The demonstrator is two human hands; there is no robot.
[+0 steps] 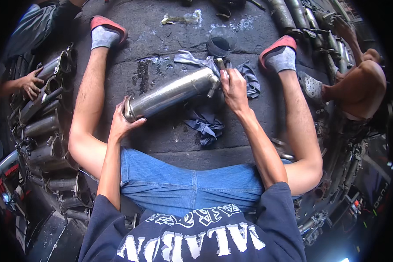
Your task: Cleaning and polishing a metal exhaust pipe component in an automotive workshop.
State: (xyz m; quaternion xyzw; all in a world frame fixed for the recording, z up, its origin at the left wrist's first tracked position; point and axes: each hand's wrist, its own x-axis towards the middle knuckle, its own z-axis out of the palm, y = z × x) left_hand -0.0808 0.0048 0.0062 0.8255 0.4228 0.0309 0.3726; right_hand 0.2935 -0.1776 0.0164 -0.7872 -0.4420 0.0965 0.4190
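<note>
A shiny metal cylinder (172,90), which looks like a tubular cooler, lies at a slant between my spread legs. My left hand (126,116) grips its flanged end, thumb along the underside. At the other end are short pipe stubs (214,86). There my right hand (234,88) has its fingers closed on a grey rag (249,78), pressed around the cylinder's end. Part of that end is hidden by the hand and cloth. Below the cylinder, another crumpled grey rag (204,126) rests on the dark floor (170,134).
A clear plastic tub (221,42) holding dark liquid stands beyond the cylinder. Several metal cylinders (41,126) line the left side, where another person's hand (29,85) rests. More metal tubes (283,14) lie at upper right, near another person's bent leg (360,88).
</note>
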